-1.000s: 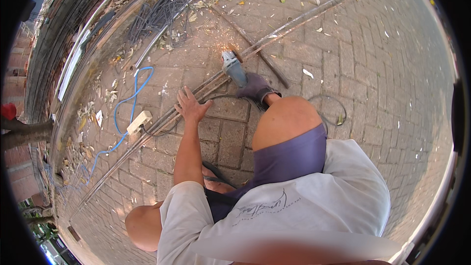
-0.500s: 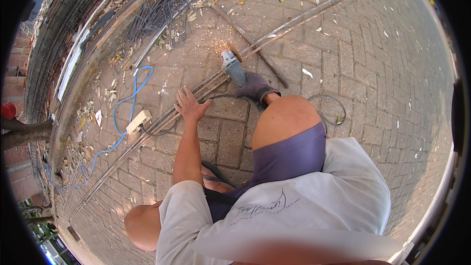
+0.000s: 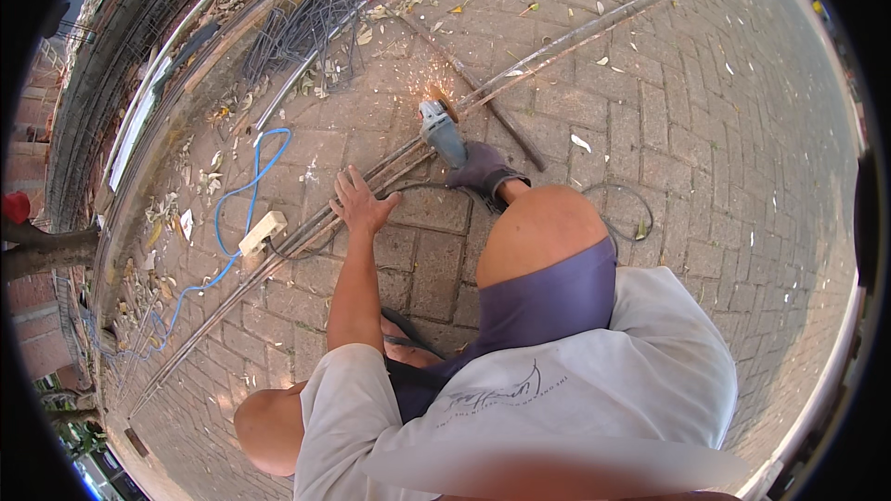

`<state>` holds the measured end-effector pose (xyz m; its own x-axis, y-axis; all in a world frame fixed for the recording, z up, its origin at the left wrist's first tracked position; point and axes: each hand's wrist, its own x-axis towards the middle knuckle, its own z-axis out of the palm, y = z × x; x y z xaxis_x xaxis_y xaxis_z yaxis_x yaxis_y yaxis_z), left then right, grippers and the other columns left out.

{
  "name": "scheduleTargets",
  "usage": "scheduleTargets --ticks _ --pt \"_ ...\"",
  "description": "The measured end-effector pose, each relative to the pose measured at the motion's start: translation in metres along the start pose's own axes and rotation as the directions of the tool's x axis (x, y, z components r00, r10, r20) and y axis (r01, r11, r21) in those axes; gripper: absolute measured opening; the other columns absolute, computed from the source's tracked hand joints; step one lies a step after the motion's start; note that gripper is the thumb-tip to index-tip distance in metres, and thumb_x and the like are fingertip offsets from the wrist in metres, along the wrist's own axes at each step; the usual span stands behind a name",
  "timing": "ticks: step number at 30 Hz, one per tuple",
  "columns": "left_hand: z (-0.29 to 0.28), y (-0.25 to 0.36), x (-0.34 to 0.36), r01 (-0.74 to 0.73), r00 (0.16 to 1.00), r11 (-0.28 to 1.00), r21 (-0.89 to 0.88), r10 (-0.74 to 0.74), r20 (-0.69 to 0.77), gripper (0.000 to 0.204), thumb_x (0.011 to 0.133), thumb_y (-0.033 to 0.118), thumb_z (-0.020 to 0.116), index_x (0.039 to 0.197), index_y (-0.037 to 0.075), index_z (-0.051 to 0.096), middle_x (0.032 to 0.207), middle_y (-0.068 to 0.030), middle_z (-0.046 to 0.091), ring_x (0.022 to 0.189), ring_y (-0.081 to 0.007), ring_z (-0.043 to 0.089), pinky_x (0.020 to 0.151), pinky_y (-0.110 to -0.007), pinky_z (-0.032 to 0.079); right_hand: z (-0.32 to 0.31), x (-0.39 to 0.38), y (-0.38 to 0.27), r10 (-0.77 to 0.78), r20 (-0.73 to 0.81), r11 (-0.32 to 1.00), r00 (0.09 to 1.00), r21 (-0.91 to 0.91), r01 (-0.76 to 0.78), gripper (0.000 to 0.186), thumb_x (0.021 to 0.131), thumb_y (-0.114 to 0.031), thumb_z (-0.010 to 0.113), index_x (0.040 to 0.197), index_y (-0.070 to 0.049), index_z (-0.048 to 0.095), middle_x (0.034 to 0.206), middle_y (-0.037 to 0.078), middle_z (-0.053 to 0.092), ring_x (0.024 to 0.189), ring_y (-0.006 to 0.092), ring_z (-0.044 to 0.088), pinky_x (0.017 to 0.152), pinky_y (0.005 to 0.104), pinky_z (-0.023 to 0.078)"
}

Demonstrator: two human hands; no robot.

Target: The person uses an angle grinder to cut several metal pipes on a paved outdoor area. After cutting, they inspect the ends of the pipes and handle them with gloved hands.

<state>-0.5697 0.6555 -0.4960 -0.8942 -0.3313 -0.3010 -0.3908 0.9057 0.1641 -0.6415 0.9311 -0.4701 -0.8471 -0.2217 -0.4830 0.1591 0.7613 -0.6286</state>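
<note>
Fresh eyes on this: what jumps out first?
Orange sparks at upper middle, beside the grinder in the gloved right hand. Next, the bare left hand, spread over the long bars running diagonally across the view. Left of it, a bright blue cord lies looped.

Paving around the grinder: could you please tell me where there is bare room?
The widest mostly bare paving lies right of the right knee, beyond the loop of dark cable, below the metal bars. A smaller patch sits between the left forearm and that knee. Upper left is crowded with tangled wire, leaves and blue cable; sparks fly near the grinder.
</note>
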Motion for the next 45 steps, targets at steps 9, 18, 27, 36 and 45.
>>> scheduleTargets --ticks 9,18,27,36,45 --pt "-0.0009 0.0006 0.0002 0.014 1.000 1.000 0.010 -0.014 0.020 0.135 0.067 0.065 0.082 0.166 0.009 0.009 0.170 -0.0230 0.012 0.159 -0.0385 0.008 0.124 -0.063 0.009 0.0001 -0.0038 -0.0002 0.017 -0.021 0.999 1.000 0.040 -0.016 0.080 0.056 -0.049 0.089 0.114 0.003 0.070 0.113 0.026 0.071 0.107 0.0388 0.069 0.094 0.0432 0.053" --pt "0.0013 -0.0006 0.0006 0.007 1.000 1.000 0.010 -0.007 0.003 0.134 0.067 0.064 0.083 0.166 0.009 0.010 0.170 -0.0229 0.013 0.159 -0.0384 0.009 0.124 -0.064 0.009 -0.0001 -0.0020 0.0016 -0.011 -0.016 0.999 1.000 0.032 0.011 0.084 0.055 -0.051 0.090 0.117 0.003 0.069 0.114 0.026 0.071 0.107 0.0396 0.068 0.095 0.0431 0.053" --pt "0.0000 0.0002 -0.0017 0.001 1.000 1.000 -0.011 -0.001 -0.005 0.133 0.068 0.062 0.083 0.165 0.008 0.010 0.170 -0.0239 0.013 0.158 -0.0392 0.009 0.124 -0.063 0.009 -0.0010 -0.0021 0.0000 -0.006 0.007 1.000 1.000 0.011 0.005 0.084 0.056 -0.052 0.089 0.116 0.003 0.069 0.114 0.026 0.071 0.107 0.0404 0.068 0.095 0.0436 0.053" --pt "-0.0002 0.0004 -0.0022 0.003 1.000 1.000 -0.004 -0.003 -0.007 0.134 0.068 0.063 0.083 0.166 0.008 0.009 0.170 -0.0231 0.013 0.158 -0.0390 0.010 0.124 -0.063 0.009 -0.0029 -0.0037 -0.0018 -0.007 0.011 1.000 1.000 0.007 0.007 0.084 0.057 -0.051 0.088 0.118 0.004 0.068 0.115 0.026 0.071 0.108 0.0404 0.068 0.094 0.0427 0.053" --pt "-0.0017 0.0018 -0.0032 0.007 1.000 1.000 0.001 -0.007 -0.006 0.133 0.069 0.063 0.083 0.166 0.009 0.010 0.170 -0.0227 0.013 0.158 -0.0385 0.010 0.124 -0.063 0.009 -0.0019 -0.0061 -0.0011 -0.017 -0.019 1.000 1.000 0.018 0.017 0.081 0.056 -0.049 0.089 0.115 0.002 0.070 0.112 0.025 0.072 0.105 0.0389 0.069 0.094 0.0420 0.054"
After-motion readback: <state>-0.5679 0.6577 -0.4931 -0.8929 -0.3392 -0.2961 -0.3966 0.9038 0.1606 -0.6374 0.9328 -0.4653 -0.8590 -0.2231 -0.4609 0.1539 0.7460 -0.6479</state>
